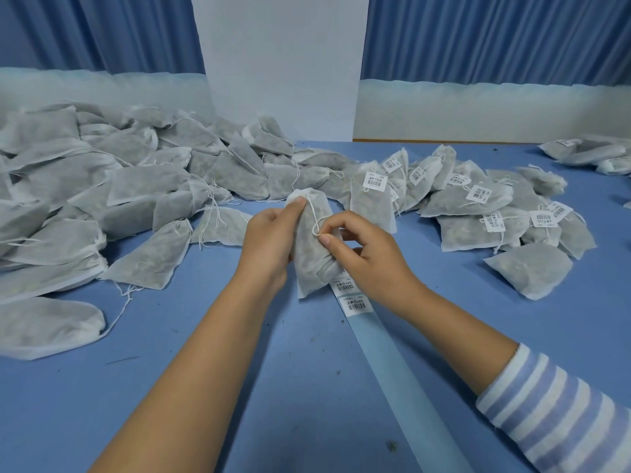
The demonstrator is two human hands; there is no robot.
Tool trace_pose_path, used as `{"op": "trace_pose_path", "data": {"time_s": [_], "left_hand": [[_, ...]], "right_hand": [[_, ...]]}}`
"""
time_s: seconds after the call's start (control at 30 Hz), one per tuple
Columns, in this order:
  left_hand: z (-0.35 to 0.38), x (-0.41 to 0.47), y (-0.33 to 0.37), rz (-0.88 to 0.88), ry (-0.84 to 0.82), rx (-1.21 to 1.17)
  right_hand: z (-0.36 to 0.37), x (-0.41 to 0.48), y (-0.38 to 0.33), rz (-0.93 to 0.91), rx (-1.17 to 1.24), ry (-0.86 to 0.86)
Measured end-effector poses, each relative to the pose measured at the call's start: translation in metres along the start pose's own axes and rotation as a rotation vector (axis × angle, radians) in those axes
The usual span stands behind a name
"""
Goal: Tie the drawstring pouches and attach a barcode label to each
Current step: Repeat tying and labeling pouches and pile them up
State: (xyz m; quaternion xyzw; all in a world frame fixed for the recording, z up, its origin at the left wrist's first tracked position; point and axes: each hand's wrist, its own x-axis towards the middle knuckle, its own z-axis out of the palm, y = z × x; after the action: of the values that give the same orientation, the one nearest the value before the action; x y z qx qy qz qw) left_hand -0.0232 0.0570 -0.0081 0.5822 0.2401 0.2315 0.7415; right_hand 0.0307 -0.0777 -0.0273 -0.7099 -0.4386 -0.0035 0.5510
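Where the pouch (312, 247) hangs, label strip (399, 377) lies — part-hidden.

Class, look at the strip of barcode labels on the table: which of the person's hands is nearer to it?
Right. The right hand, pinching the drawstring, is just beside the label strip; the left hand, holding the pouch, is farther left.

1. Left half, mid to upper frame: heap of unlabelled pouches (102, 186) covers the table (290, 404) to its back edge.
2. Right, mid-frame: labelled pouches (478, 206) in a spread heap.
3. Centre lane between the heaps is filled: left hand (269, 240) grips a pouch (310, 254), right hand (372, 261) pinches its drawstring (316, 220).
4. Label strip (396, 370) lies flat, centre to bottom edge.
5. Lower frame, either side of the strip: bare table, open passage.
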Motion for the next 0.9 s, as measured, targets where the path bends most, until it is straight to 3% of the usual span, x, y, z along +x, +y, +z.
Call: {"op": "trace_pose_path", "data": {"time_s": [0.23,0.33,0.4,0.5,0.6,0.67,0.77,0.9], "left_hand": [[-0.011,-0.004,0.006,-0.096,-0.284,0.196],[-0.013,-0.001,0.003,-0.108,-0.276,0.213],[-0.016,0.002,0.003,-0.113,-0.217,0.224],[-0.023,0.007,0.004,-0.138,-0.137,0.324],[-0.028,0.009,0.004,-0.182,-0.147,0.451],[-0.029,0.008,0.003,-0.227,-0.169,0.507],[-0.028,0.006,-0.001,-0.287,-0.229,0.562],[-0.024,0.005,-0.007,-0.365,-0.332,0.427]], "right_hand": [[-0.01,0.005,0.002,-0.023,0.038,0.014],[-0.017,0.008,0.0,0.025,0.113,-0.096],[-0.025,0.01,0.0,0.191,0.216,-0.101],[-0.045,0.012,0.006,0.366,-0.129,-0.183],[-0.055,0.008,0.013,0.439,-0.39,-0.53],[-0.054,0.006,0.015,0.421,-0.459,-0.661],[-0.049,0.005,0.017,0.354,-0.508,-0.688],[-0.042,0.004,0.019,0.316,-0.463,-0.607]]}}
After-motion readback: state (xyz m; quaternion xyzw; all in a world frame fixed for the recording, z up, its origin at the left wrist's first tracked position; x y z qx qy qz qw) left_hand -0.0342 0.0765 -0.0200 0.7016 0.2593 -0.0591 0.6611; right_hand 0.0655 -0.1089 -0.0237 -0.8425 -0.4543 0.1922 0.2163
